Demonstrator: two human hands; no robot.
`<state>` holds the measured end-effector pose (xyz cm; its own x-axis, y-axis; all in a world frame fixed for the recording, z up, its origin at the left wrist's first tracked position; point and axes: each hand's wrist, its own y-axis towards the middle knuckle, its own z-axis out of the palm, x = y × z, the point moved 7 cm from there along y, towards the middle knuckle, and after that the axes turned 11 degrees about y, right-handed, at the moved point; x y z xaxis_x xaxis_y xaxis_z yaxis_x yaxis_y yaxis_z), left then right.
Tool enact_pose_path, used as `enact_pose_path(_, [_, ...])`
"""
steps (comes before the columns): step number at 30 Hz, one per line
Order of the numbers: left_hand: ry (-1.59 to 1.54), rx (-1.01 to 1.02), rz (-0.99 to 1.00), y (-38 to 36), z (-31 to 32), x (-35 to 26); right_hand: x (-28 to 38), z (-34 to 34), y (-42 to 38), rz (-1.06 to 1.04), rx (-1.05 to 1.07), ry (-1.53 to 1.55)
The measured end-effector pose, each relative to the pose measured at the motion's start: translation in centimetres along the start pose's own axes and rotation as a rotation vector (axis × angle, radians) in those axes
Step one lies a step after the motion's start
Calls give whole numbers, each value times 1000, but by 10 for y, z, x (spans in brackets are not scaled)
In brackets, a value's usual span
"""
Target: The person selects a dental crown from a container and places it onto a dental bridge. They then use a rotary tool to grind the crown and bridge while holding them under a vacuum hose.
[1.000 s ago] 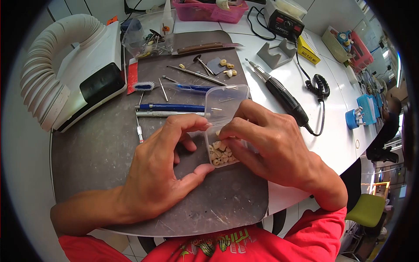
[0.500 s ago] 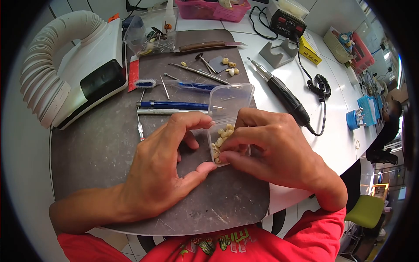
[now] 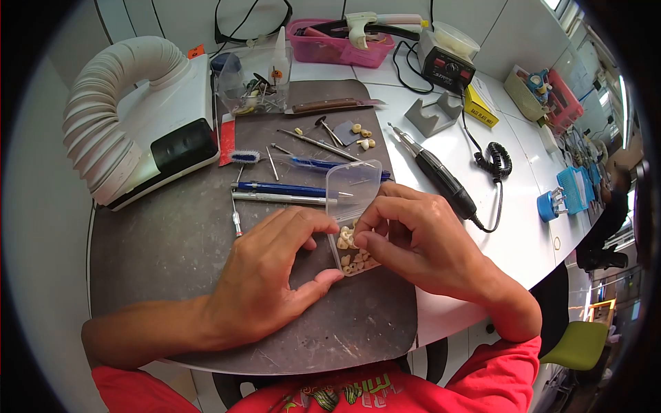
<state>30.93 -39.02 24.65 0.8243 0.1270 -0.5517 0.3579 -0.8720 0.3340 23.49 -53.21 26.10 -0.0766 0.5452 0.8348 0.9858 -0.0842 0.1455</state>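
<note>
A small clear plastic box [image 3: 338, 256] stands on the dark mat with its lid [image 3: 352, 187] raised at the back. Several cream tooth-shaped pieces [image 3: 357, 262] lie inside it. My left hand [image 3: 260, 279] steadies the box's left side, thumb at the front corner and index finger near the hinge, with a wide gap between them. Over the box's right part is my right hand [image 3: 420, 241], thumb and index finger pinched together above the pieces; whatever is between those fingertips is too small to make out.
Pens [image 3: 282, 188], a knife [image 3: 323, 106] and more tooth-shaped pieces [image 3: 365, 138] lie behind the box. A black handpiece [image 3: 444, 180] rests at the right. A white hose unit [image 3: 182, 148] stands at the left, a pink basket [image 3: 337, 51] at the back.
The view has shifted, so the bench sits lower in it. My right hand has lifted from among the pieces, its fingertips now higher over the box, and more pieces show at the front.
</note>
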Motion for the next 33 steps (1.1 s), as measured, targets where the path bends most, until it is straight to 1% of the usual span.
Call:
enact_pose_path(4, [2, 8, 11, 0, 0, -1, 0, -2, -1, 15, 16, -9])
enact_pose_path(7, [9, 8, 16, 0, 0, -1, 3, 2, -2, 33, 70, -63])
enact_pose_path(9, [6, 2, 16, 0, 0, -2, 8, -5, -3, -25, -35, -153])
enact_pose_path(10, [-1, 0, 19, 0, -1, -2, 7, -5, -3, -31, -33, -155])
enact_pose_path(12, [7, -4, 21, 0, -1, -1, 20, -20, -6, -243, -292, -240])
enact_pose_path(13, [9, 0, 22, -1, -1, -1, 18, -20, -4, -249, -292, -244])
enact_pose_path(15, [23, 0, 28, -1, -2, -2, 20, -22, -2, -338, -339, -316])
enact_pose_path(16, [35, 6, 28, -1, -2, -2, 19, -19, -1, -350, -287, -327])
enact_pose_path(17, [41, -1, 32, -1, -2, -2, 17, -19, -2, -359, -289, -330])
enact_pose_path(19, [-36, 6, -56, -2, 0, 4, 11, -15, -1, -320, -194, -198])
enact_pose_path(20, [-31, -4, -56, -2, 0, 5, 14, -15, -2, -311, -186, -172])
enact_pose_path(21, [-91, -6, -99, -3, 1, 9, 16, -17, -4, -320, -184, -175])
enact_pose_path(22, [-152, -8, -140, -3, 0, 11, 16, -14, -6, -347, -101, -166])
enact_pose_path(23, [-146, -18, -135, -3, -2, 8, 18, -10, -7, -376, -18, -159])
enact_pose_path(25, [-133, 3, -112, -2, -5, 3, 22, -9, -8, -365, 3, -157])
enact_pose_path(26, [-129, -9, -109, -3, -6, 5, 25, -5, -8, -328, 85, -173])
enact_pose_path(27, [-32, -8, -5, -2, -5, 2, 27, 0, -9, -288, 168, -189])
enact_pose_path(28, [63, -4, 98, -2, -3, -3, 29, 3, -9, -243, 189, -271])
enact_pose_path(33, [29, -43, 114, -5, -4, -2, 23, 10, -9, -230, 246, -248])
